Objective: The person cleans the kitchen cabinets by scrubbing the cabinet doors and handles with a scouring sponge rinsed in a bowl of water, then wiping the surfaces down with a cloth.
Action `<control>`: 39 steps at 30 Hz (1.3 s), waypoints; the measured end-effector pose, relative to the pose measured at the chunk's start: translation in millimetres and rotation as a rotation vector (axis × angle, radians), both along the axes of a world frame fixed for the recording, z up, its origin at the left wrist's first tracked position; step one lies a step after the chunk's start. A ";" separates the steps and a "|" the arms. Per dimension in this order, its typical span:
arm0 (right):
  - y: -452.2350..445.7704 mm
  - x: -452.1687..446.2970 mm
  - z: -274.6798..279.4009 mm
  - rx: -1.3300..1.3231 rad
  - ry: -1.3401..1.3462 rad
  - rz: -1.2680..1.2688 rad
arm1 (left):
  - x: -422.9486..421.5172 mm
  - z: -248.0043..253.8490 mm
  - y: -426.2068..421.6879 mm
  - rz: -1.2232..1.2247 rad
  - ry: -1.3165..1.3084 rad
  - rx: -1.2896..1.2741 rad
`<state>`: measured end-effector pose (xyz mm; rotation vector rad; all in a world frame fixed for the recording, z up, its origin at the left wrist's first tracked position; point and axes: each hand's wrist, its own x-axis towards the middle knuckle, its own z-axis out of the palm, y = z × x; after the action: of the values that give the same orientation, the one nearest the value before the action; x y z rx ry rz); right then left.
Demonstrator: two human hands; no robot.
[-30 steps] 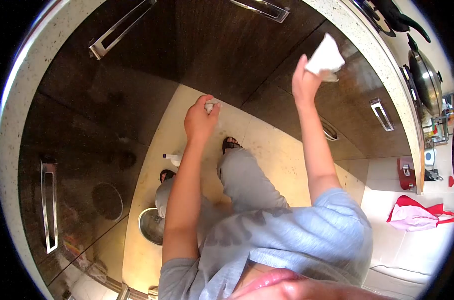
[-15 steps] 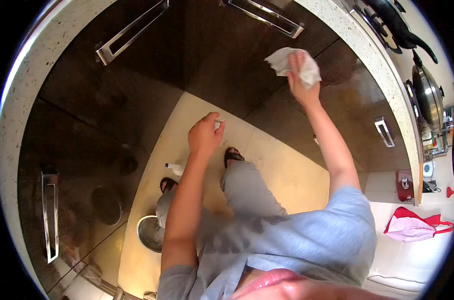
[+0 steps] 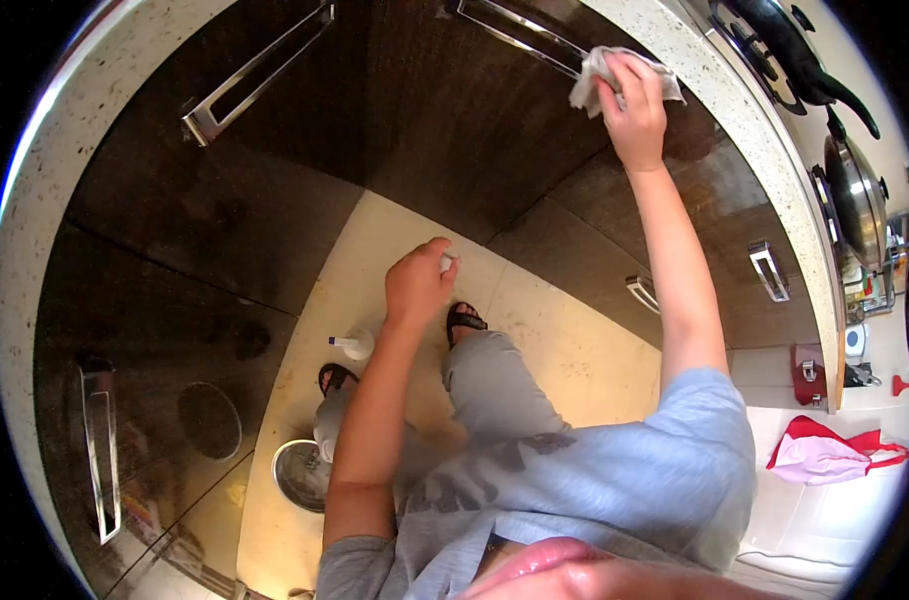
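My right hand [image 3: 636, 112] grips a crumpled white cloth [image 3: 587, 90], pressed to the dark cabinet door [image 3: 474, 130]. The cloth meets the right end of a long chrome handle [image 3: 519, 38] high on that door, just under the pale countertop edge. Lower down, in front of my body, my left hand [image 3: 416, 288] is closed. Something small and whitish shows between its thumb and fingers; what it is I cannot make out.
A white bottle with a blue tip [image 3: 352, 345] and a metal basin [image 3: 302, 474] are on the floor by my feet. The speckled countertop [image 3: 719, 85] carries a black pan [image 3: 789, 50] and a lidded steel pan [image 3: 854, 200]. A pink-and-red cloth item [image 3: 824, 452] lies at the right.
My right hand has moved up and right with the cloth, from the middle of the door to the handle's end. My left hand has shifted slightly right and down, still closed.
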<state>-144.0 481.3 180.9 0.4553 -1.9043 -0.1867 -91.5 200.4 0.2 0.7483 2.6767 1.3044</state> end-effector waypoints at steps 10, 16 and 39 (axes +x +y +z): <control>-83.2 -75.2 29.9 -0.060 -0.354 0.126 | 3.0 -8.8 17.9 -0.140 0.045 -0.091; -115.6 -99.9 20.2 -0.087 -0.458 -0.238 | -3.3 -7.1 12.6 -0.106 0.057 -0.082; -138.2 -104.0 7.0 0.264 -0.155 -0.375 | -11.2 -4.8 -29.3 -0.054 0.003 -0.001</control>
<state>-248.0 343.1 188.0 0.2883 -2.1157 -0.6725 -102.7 171.1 -4.7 0.8177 2.6395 1.2909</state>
